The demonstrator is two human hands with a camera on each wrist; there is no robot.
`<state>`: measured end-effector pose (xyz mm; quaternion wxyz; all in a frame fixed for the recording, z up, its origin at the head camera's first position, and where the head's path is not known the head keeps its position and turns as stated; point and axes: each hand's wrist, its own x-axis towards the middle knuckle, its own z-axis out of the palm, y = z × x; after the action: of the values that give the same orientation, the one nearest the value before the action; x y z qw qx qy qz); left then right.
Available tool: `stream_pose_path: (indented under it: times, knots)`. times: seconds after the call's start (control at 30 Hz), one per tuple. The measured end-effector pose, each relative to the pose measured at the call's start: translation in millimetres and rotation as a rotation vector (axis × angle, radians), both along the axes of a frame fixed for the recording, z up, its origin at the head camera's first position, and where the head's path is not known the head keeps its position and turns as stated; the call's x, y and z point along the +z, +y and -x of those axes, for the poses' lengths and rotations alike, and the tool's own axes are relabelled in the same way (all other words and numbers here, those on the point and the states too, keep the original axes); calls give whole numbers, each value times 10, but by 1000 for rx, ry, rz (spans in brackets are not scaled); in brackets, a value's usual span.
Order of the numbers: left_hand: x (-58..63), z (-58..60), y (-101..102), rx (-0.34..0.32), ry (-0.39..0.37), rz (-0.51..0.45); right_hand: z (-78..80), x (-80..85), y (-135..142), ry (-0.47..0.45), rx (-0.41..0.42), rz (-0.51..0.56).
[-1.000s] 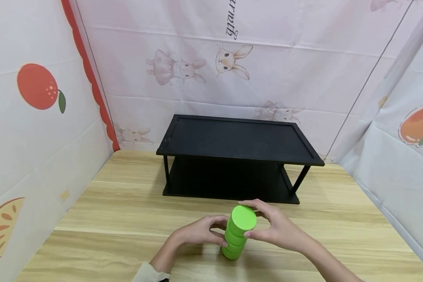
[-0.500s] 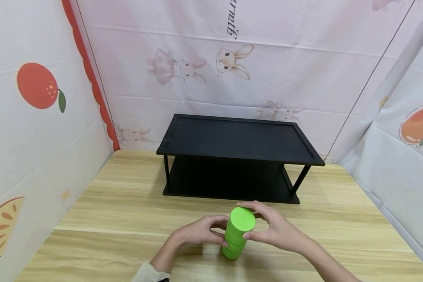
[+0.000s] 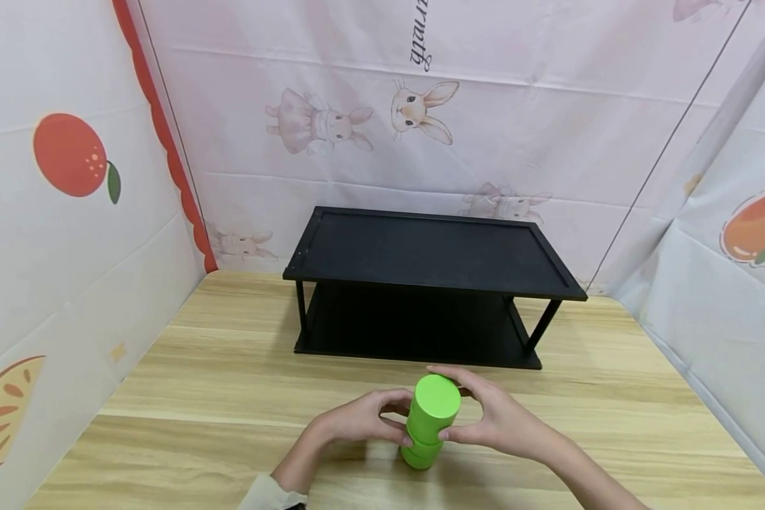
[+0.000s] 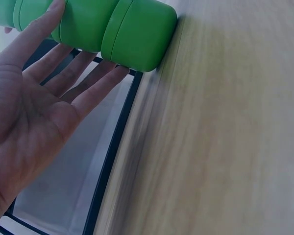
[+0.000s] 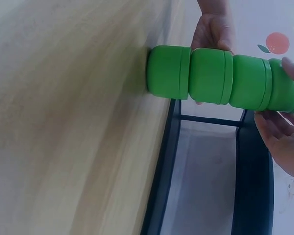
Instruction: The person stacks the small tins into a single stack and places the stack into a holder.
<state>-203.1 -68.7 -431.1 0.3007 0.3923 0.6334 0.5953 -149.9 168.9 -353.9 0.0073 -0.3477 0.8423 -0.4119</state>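
Several rounded green lidded jars stand one on another in an upright stack (image 3: 426, 428) on the wooden table, near its front. My left hand (image 3: 360, 418) holds the middle of the stack from the left, thumb in front and fingers behind. In the left wrist view its long fingers (image 4: 90, 90) reach along the jars. From the right, my right hand (image 3: 500, 418) grips the top jar (image 5: 282, 85) between thumb and fingers. The bottom jar (image 5: 166, 72) rests on the table in the right wrist view.
A black two-tier rack (image 3: 421, 251) stands behind the jars, its upper shelf on thin posts. The table (image 3: 229, 397) has a pale wood surface. Printed cloths (image 3: 370, 163) with rabbits and fruit hang at the back and both sides.
The top of the stack has shifted slightly left and toward me, and my right hand has moved with it. My left hand stays where it was.
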Motion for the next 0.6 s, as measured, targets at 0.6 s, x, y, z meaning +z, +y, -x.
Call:
stream_pose_path:
  times: [0.6]
  knots:
    - [1, -10, 3, 4, 6, -3, 9, -35, -5, 1, -12, 13]
